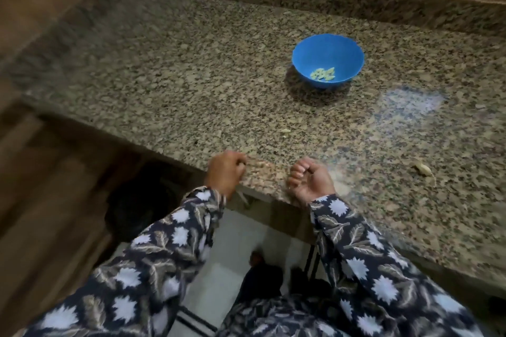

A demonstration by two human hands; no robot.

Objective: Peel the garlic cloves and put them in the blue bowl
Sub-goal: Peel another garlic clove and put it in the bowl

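Two hands sit at the near edge of the table (pixel 191 76), both curled. The left hand (pixel 226 172) has its fingers (pixel 241 163) bunched as if pinching something small, and a thin pale strip (pixel 243 197) shows just under it, but motion blur keeps me from telling whether anything is gripped. The right hand (pixel 310 182) is rolled into a loose fist, nails toward the camera; whether a clove hides inside cannot be told. Several peeled cloves (pixel 323 74) already lie in the bottom of the blue bowl (pixel 328 46), which stands well ahead of the right fingers and a little to their right, clearly nearer that hand than the left. Off to the right of the right fingers, apart from them, lies a pale lump (pixel 423 169) that may be an unpeeled clove or a husk; its long axis runs slantwise, far end leaning left. A smaller pale fleck (pixel 285 131) rests between the hands and the bowl. Judging from this, the right hand is better placed for either reach: sideways to the lump, or forward to the bowl.
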